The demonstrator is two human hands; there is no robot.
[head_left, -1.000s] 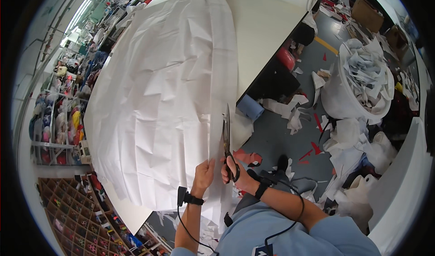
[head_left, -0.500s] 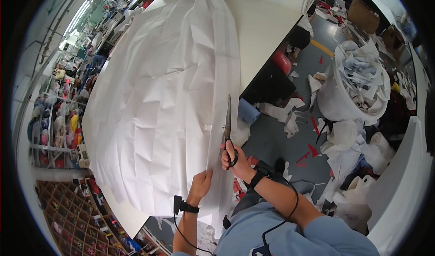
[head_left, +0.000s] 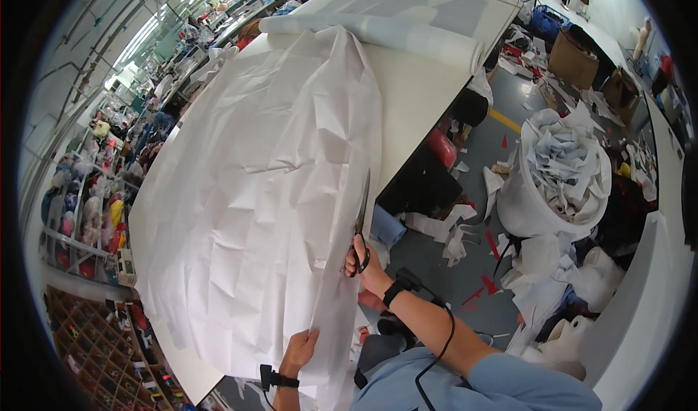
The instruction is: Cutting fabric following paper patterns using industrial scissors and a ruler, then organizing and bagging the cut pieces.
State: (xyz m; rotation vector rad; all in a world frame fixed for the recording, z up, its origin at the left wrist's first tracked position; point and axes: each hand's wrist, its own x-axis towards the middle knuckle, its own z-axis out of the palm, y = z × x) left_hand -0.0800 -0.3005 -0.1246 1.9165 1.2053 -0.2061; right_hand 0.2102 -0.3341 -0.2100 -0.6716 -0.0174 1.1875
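Observation:
A large creased white sheet [head_left: 240, 193], like thin fabric or paper, covers most of the table. Long scissors [head_left: 362, 218] with black handles point away from me along its right side. My right hand [head_left: 369, 271] is closed around their handles. Whether the blades are apart, or one lies under the sheet, I cannot make out. Lower and to the left, my left hand [head_left: 298, 349] pinches the sheet near a long lengthwise edge or fold. To the right of that hand, the sheet hangs down toward my body.
A pale roll [head_left: 378, 37] lies across the table's far part. Right of the table, a white bin [head_left: 516, 200] overflows with scraps; more scraps litter the grey floor [head_left: 472, 247]. A blue roll [head_left: 387, 226] sits beside the table edge. A wooden rack [head_left: 94, 345] stands at lower left.
The view has tilted up, so the scene sits lower in it. My right hand and the scissors have gone farther away along the sheet. My left hand keeps its hold at about the same spot.

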